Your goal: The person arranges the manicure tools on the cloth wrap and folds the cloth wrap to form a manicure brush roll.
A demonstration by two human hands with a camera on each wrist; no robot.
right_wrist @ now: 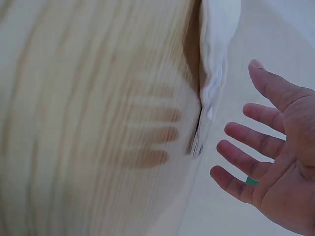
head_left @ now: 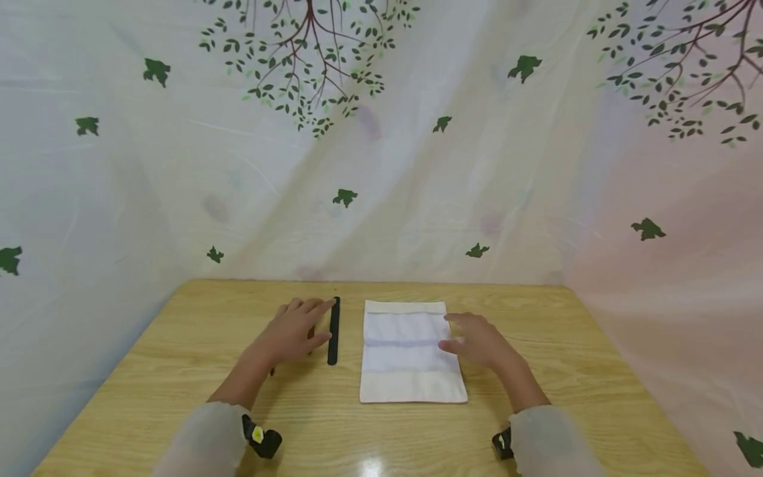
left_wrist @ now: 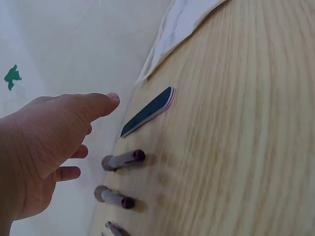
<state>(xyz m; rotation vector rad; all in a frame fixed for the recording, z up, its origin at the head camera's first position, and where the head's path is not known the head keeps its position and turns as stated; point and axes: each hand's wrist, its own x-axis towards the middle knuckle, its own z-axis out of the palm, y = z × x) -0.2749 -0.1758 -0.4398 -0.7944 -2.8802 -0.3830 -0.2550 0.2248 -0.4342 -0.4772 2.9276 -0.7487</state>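
Observation:
My left hand [head_left: 291, 333] is beside a black nail file [head_left: 334, 334], fingers extended and holding nothing. In the left wrist view, the nail file [left_wrist: 147, 113] has a dark top and pale, pink-lined layered edges. Two short grey sticks with dark red ends, a nearer one [left_wrist: 114, 198] and a farther one [left_wrist: 124, 160], lie close to that hand. My right hand [head_left: 479, 341] is at the right edge of a white cloth pouch [head_left: 411, 387], which lies flat with crosswise folds. Its fingers are spread apart in the right wrist view and grip nothing.
A thin grey item [left_wrist: 116, 229] is cut off at the bottom of the left wrist view. The wooden table [head_left: 536, 384] ends at a hanging curtain [head_left: 405, 232] printed with leaves and branches. Black wrist cameras, left [head_left: 265, 442] and right [head_left: 503, 444], sit at the sleeves.

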